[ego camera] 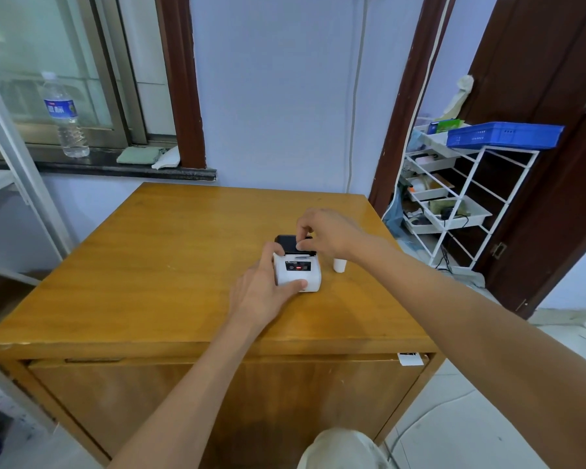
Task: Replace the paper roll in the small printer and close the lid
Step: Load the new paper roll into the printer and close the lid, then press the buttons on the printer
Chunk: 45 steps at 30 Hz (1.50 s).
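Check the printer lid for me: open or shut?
Open. The black lid stands raised behind the white printer; the right hand pinches at its edge.

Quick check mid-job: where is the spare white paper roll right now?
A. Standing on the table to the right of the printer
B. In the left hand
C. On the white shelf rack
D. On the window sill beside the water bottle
A: the paper roll stands on the table just right of the printer, with neither hand touching it.
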{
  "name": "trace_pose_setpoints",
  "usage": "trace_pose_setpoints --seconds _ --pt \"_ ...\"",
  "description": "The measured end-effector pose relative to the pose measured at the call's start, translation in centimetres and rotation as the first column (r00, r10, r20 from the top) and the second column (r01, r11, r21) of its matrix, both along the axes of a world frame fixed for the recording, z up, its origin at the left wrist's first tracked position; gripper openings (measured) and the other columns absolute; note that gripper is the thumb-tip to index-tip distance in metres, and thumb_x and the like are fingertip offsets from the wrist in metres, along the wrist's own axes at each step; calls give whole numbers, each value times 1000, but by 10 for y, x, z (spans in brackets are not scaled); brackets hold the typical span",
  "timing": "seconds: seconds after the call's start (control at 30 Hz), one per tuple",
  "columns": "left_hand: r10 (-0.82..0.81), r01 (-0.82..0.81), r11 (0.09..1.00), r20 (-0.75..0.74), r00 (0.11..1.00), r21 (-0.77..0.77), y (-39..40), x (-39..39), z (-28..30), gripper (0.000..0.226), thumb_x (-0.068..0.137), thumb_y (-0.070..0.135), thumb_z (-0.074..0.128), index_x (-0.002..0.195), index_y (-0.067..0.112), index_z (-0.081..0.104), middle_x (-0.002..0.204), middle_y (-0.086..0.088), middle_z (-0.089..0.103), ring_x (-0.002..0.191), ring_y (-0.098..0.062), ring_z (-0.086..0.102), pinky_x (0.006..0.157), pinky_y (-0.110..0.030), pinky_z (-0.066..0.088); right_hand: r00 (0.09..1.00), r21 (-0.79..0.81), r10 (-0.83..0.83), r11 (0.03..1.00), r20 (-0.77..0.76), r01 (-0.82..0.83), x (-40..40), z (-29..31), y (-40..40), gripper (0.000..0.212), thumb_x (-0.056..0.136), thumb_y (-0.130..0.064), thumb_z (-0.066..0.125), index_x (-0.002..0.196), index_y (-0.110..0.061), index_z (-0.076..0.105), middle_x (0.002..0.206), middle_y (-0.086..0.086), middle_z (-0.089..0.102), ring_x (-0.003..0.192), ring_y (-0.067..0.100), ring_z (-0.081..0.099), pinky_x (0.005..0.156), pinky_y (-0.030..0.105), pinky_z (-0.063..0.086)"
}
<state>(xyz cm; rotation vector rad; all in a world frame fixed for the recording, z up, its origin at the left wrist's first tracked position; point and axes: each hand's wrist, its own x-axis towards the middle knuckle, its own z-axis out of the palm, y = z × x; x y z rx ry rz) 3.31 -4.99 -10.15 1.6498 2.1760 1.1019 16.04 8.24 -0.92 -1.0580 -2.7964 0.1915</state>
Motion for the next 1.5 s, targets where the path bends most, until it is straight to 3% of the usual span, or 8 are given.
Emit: trace_pose_setpoints --seconds 0.2,0.47,0.57,0.87,1.1,1.23,1.37,1.5 --pt "6 -9 1000 117 993 20 -2 1 3 84 75 56 80 138 48 25 127 16 69 94 -20 73 75 -45 59 939 -165 -3 984 344 63 -29 25 19 66 96 -38 73 154 -17 49 144 6 61 133 27 56 110 41 45" --pt "96 -98 995 74 993 21 1 0 1 94 67 66 78 142 48 24 128 19 68 101 -16 70 78 -38 55 838 -293 -9 935 545 200 -52 38 46 62 89 -49 79 140 -16 65 119 -1 70 125 22 63 115 47 48" --pt "85 -88 995 58 995 46 6 -2 -4 94 66 64 79 142 46 27 131 15 68 120 -18 60 92 -34 33 839 -336 -12 913 544 230 -51 36 49 62 90 -47 79 141 -15 63 104 -3 71 113 21 64 115 48 49" --pt "93 -94 995 73 993 11 5 -1 -2 89 66 69 76 142 44 36 131 11 70 122 -19 64 123 -52 17 813 -282 -55 922 580 264 -54 36 36 73 91 -51 76 151 -16 54 147 11 63 136 28 59 116 48 45" --pt "98 -96 994 45 994 -45 -1 -2 4 89 66 73 72 143 39 43 128 12 71 125 -18 59 119 -49 24 924 -213 -117 955 365 205 -22 22 10 53 96 -49 69 140 -19 66 140 1 67 127 24 61 108 40 49" --pt "96 -95 994 24 995 -46 -4 -1 6 87 68 71 73 142 34 46 129 11 70 125 -21 56 115 -47 28 975 -201 -221 954 24 221 -7 -9 -11 50 106 -39 53 150 -16 55 147 8 62 131 28 59 106 40 49" --pt "77 -76 995 13 997 -64 -4 -1 5 89 72 72 68 147 33 43 135 11 67 131 -22 51 116 -48 26 776 -462 -395 874 -492 152 5 -46 -54 48 112 -27 43 158 -15 41 147 6 59 129 23 58 105 33 45" --pt "50 -53 994 -40 998 -93 -1 2 4 95 74 74 58 156 32 33 145 5 60 141 -23 45 121 -50 23 622 -549 -490 828 -611 114 21 -79 -77 38 112 -21 40 146 -26 55 124 -11 65 112 13 63 89 26 49"
